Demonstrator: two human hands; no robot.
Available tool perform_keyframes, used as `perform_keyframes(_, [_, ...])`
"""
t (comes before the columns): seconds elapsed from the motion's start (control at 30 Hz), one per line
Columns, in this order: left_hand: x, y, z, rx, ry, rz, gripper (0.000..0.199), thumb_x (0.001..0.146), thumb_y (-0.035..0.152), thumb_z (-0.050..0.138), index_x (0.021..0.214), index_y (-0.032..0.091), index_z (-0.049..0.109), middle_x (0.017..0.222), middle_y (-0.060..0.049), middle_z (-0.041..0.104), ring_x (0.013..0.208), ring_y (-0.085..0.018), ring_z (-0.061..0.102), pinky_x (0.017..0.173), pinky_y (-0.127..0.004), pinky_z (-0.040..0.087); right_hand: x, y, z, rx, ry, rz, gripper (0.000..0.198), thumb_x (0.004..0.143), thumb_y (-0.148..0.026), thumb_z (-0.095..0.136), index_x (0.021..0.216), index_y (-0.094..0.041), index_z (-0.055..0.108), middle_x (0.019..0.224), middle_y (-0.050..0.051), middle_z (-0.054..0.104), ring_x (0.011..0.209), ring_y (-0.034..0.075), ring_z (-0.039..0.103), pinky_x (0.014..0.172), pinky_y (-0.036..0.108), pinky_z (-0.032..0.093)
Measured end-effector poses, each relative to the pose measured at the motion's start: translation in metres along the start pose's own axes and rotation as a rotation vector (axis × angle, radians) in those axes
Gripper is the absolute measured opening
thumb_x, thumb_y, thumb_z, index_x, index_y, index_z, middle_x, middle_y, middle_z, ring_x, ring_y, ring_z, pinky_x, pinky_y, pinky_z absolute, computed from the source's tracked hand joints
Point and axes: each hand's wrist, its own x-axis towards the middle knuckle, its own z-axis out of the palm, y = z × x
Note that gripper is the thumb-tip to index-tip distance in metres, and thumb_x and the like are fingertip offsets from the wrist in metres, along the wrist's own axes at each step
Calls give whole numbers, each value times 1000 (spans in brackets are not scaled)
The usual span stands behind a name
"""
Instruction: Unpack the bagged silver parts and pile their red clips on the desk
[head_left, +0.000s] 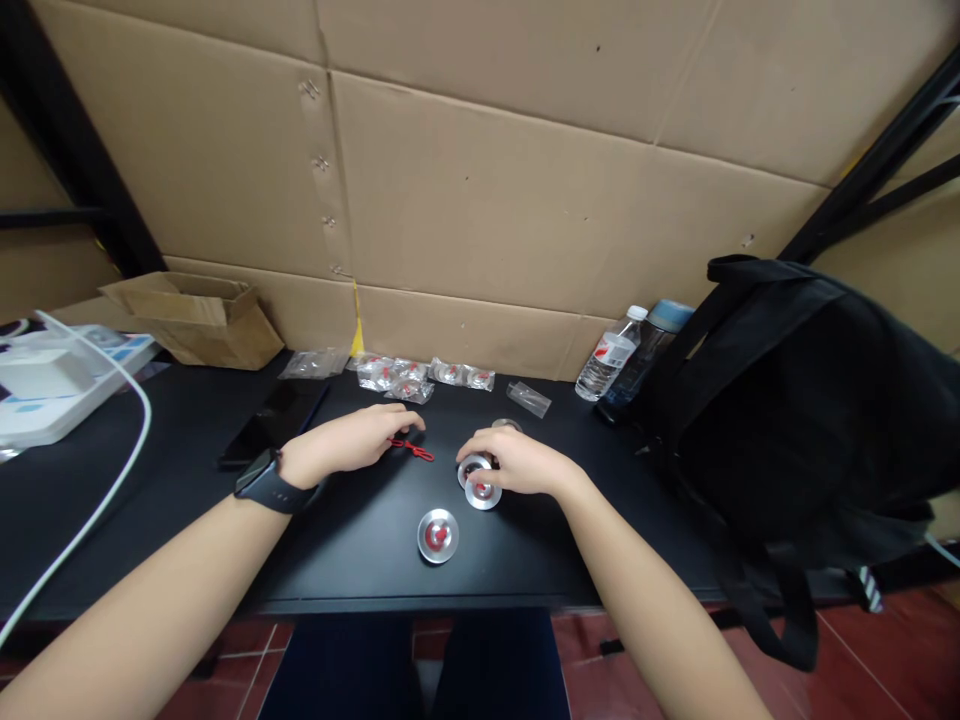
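My left hand [375, 435] hovers low over the black table, fingers stretched out and slightly bent, just above a knotted red cord [412, 450]. The end of that cord reaches under its fingers. My right hand [517, 460] is closed round a silver metal disc [484, 492] with a red centre. A second silver disc [465, 468] overlaps it under the fingers, partly hidden. Nearer the table's front edge lies another silver disc [438, 536] with a red middle. Behind my right hand, one more round piece [508, 425] shows only its rim.
Clear packets [394, 376] of similar discs lie by the cardboard wall, near an empty wrapper [529, 399]. A phone [274, 425], paper bag [202, 320] and white power strip [60, 385] are left. Right stand a water bottle [611, 355] and black backpack [810, 400].
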Motion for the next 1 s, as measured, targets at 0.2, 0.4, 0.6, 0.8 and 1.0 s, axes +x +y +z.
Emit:
perform_keyframes(0.2, [1, -2, 1, 55, 11, -40, 48, 83, 5, 46, 122, 24, 68, 114, -8, 70, 103, -23, 68, 93, -32, 50, -1, -1, 0, -8, -5, 6, 25, 92, -24, 70, 116, -21, 75, 114, 9, 75, 104, 24, 68, 96, 35, 47])
perform_keyframes(0.4, [7, 4, 0, 61, 62, -62, 38, 88, 7, 45, 113, 19, 69, 103, -9, 73, 91, -20, 68, 84, -29, 51, -1, -1, 0, -16, -6, 13, 24, 92, -24, 70, 116, -21, 75, 113, 9, 75, 104, 24, 68, 95, 35, 47])
perform_keyframes(0.6, [11, 13, 2, -7, 66, 19, 32, 96, 13, 43, 110, 19, 71, 105, -8, 75, 94, -20, 69, 87, -30, 52, -1, -1, 0, -21, -10, 9, 25, 92, -23, 69, 116, -21, 75, 113, 9, 74, 105, 25, 68, 96, 36, 47])
perform_keyframes(0.8, [11, 16, 2, -13, 26, 53, 30, 101, 24, 45, 113, 21, 72, 106, -8, 74, 96, -21, 69, 89, -31, 52, -2, -4, 0, -23, -23, 23, 25, 92, -23, 68, 116, -21, 74, 113, 10, 73, 105, 26, 67, 95, 37, 48])
perform_keyframes(1.0, [10, 19, 0, -23, -12, 67, 28, 103, 28, 47, 113, 22, 72, 106, -7, 73, 95, -20, 69, 89, -31, 50, -4, -7, -1, -29, -41, 60, 27, 91, -22, 69, 118, -20, 73, 114, 11, 72, 106, 26, 67, 95, 36, 49])
